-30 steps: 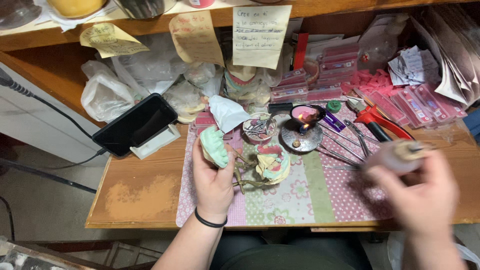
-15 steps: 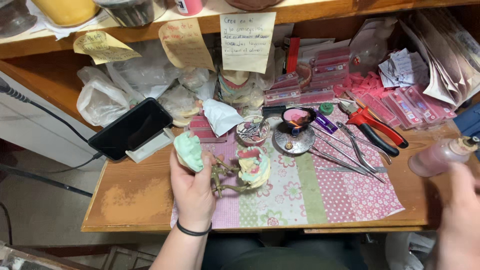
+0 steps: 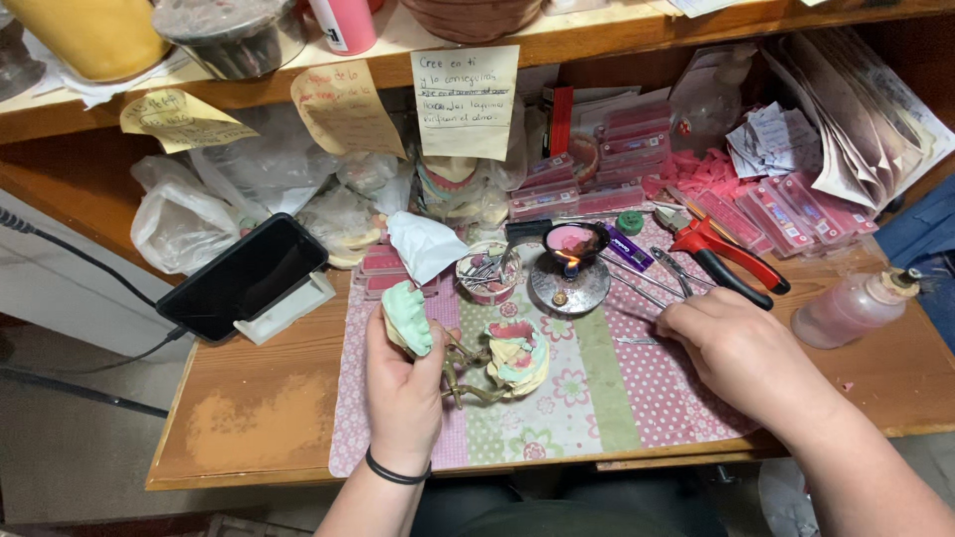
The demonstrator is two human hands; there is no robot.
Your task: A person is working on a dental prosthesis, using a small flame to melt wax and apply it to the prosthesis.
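Right hand [image 3: 741,348] now down on the patterned mat [image 3: 597,398], pink bottle [image 3: 851,306] released onto desk [image 3: 249,418].

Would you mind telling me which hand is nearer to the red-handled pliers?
The right hand is nearer, just below the red-handled pliers. The left hand is far off to their left, holding a green dental cast.
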